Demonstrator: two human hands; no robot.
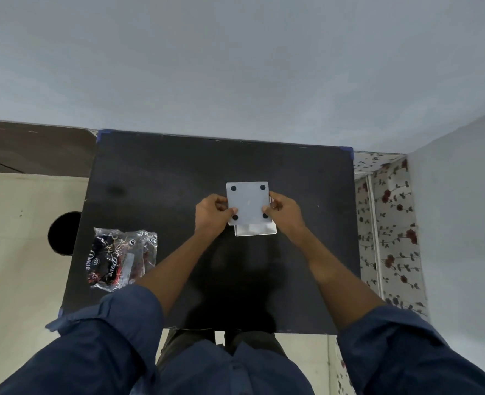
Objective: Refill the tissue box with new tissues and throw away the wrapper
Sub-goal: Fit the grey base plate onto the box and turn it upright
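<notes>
- Head view looks straight down on a black tabletop with blue tape at its corners, set against a pale wall.
- Near the middle of the tabletop, a little toward 1 o'clock, sits the tissue box, turned bottom up; its grey base plate with four black round feet lies on top, shifted slightly toward 12 o'clock so a strip of the box's near rim shows.
- The left hand has its grip closed on the plate's 9 o'clock edge, thumb on top by the near-left foot.
- The right hand pinches the plate's 3 o'clock edge, thumb by the near-right foot.
- At 8 o'clock on the tabletop, well apart from the box, lies a crumpled clear wrapper with dark print.
- Beyond the tabletop's 9 o'clock edge, a dark round opening shows on the floor; whether it is a bin cannot be told.
- Rolled blue sleeves cover both upper arms.
</notes>
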